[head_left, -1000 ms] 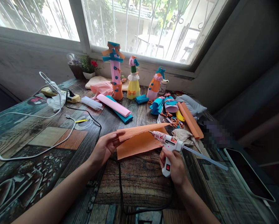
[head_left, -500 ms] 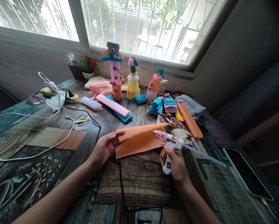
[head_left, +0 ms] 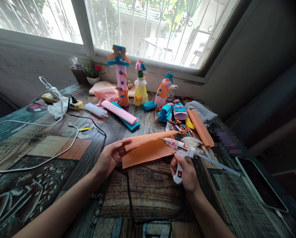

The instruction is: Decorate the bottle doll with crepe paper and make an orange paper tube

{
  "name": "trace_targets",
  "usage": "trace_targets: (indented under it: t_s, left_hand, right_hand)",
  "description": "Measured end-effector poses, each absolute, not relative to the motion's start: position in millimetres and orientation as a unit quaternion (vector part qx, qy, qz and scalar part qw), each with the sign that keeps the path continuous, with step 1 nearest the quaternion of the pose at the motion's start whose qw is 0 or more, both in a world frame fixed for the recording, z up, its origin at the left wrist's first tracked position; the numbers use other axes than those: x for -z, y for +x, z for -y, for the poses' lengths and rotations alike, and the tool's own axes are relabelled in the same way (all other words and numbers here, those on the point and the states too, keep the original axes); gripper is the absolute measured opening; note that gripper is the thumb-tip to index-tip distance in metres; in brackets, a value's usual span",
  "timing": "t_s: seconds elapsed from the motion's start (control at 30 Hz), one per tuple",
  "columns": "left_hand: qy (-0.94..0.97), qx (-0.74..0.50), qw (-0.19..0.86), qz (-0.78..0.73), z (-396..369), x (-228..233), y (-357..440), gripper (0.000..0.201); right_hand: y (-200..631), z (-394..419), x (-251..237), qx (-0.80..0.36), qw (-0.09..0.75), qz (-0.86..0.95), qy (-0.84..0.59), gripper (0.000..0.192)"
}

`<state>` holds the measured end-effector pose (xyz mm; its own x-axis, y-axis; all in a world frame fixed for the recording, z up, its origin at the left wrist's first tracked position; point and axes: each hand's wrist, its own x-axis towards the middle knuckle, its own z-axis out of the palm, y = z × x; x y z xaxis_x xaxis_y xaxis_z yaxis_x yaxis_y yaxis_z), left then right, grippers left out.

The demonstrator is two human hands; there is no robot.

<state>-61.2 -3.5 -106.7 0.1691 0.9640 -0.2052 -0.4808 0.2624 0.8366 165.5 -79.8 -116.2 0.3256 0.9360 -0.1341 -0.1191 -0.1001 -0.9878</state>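
Note:
My left hand pinches the left end of a folded sheet of orange crepe paper between thumb and fingers. The sheet's upper flap is lifted, so a gap shows between its layers. My right hand is wrapped round the handle of a white hot glue gun. Its metal nozzle points left, close to the right part of the paper; whether it touches cannot be made out. From the back of the gun a long clear glue stick sticks out to the right.
Paper-covered bottles stand by the window. Pink and orange crepe rolls, glue sticks and paper scraps lie on the table. A power strip sits left, a phone right. A black cord loops in front.
The glue gun has shifted very slightly right. The left hand and the orange paper hold nearly the same pose; the view has moved a touch.

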Motion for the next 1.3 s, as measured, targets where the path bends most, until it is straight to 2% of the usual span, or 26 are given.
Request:
trace_targets:
  t_s: [0.87,1.3]
  left_hand:
    - [0.327,-0.514,0.698,-0.376,1.6,111.5,-65.6,0.024]
    - [0.324,-0.515,0.692,-0.389,0.6,111.1,-64.4,0.031]
  right_hand:
    - [172.2,77.3,109.3,-0.472,0.596,0.307,-0.572,0.039]
    - [176.1,75.0,110.9,-0.478,0.614,0.28,-0.563,0.038]
